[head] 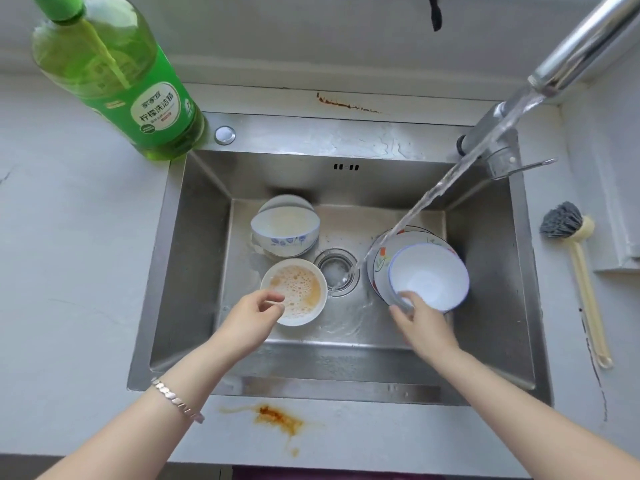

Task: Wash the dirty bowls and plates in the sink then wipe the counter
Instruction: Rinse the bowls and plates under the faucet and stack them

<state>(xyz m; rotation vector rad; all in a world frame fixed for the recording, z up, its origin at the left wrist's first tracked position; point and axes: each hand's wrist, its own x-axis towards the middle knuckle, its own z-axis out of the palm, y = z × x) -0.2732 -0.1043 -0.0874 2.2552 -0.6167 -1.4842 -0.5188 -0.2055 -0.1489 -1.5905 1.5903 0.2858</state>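
Head view, looking down into the sink [194, 271].

- Left hand [258, 311]: fingers curled, thumb and forefinger pinching the near-left rim of the soiled bowl [294, 292]. The bowl sits upright on the sink floor, just left of the drain [337, 268], and holds orange, foamy liquid. A bracelet [176, 400] is on this wrist.
- Right hand [420, 320]: grips the near rim of the blue-rimmed bowl [429, 275], thumb inside. This bowl is white and clean-looking inside, tilted towards us, and lies over the flowered plate [381, 258] at the right of the basin.
- Stacked bowls [284, 230]: two at the back left of the basin, the upper one tipped on its side.
- Faucet [571, 60]: running. The water stream [450, 181] falls slantwise past the plate's left edge onto the drain.
- Counter [86, 271]: we note an orange-brown stain [277, 419] in front of the sink. A green detergent bottle [114, 74] stands at the sink's back-left corner. A dish brush [571, 258] lies to the right.
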